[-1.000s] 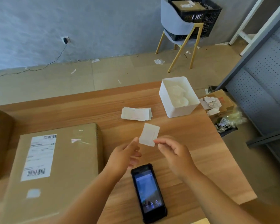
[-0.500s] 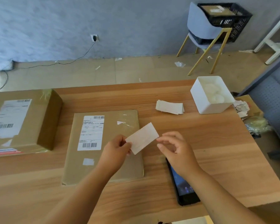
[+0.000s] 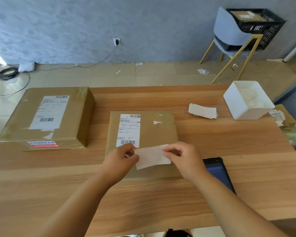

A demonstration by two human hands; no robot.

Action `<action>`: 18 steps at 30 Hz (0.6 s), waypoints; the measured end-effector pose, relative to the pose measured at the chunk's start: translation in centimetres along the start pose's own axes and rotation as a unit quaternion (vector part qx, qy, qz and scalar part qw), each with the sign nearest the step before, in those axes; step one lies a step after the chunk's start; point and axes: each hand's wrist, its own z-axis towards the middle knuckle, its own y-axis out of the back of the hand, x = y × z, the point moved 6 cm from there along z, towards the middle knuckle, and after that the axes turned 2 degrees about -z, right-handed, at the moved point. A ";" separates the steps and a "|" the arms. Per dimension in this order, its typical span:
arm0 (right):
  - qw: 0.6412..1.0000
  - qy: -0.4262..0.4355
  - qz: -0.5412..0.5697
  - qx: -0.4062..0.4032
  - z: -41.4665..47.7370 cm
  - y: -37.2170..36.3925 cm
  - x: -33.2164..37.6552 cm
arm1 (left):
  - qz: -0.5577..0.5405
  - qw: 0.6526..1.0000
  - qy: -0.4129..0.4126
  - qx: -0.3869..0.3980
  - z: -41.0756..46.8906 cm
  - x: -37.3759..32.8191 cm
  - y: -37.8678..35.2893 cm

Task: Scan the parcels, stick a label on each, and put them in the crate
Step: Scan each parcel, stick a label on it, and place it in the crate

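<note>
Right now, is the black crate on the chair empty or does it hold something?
Not empty. A brown parcel lies in the crate, near its rim. What is beneath it cannot be told.

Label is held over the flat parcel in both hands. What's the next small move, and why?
Probably lower the label onto the flat parcel and press it down: the left hand and right hand pinch its two ends over bare cardboard near the parcel's front edge.
</note>
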 end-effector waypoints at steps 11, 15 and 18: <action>0.998 -0.047 0.014 0.049 0.6 -6.8 0.5 | -0.093 0.986 0.126 -0.057 -0.3 6.6 4.2; 0.997 -0.024 -0.054 0.047 1.2 -8.1 0.6 | -0.057 0.986 0.141 -0.061 0.5 7.5 4.7; 0.996 -0.008 -0.082 0.036 1.6 -8.5 0.6 | 0.003 0.990 0.119 -0.072 1.3 7.3 5.0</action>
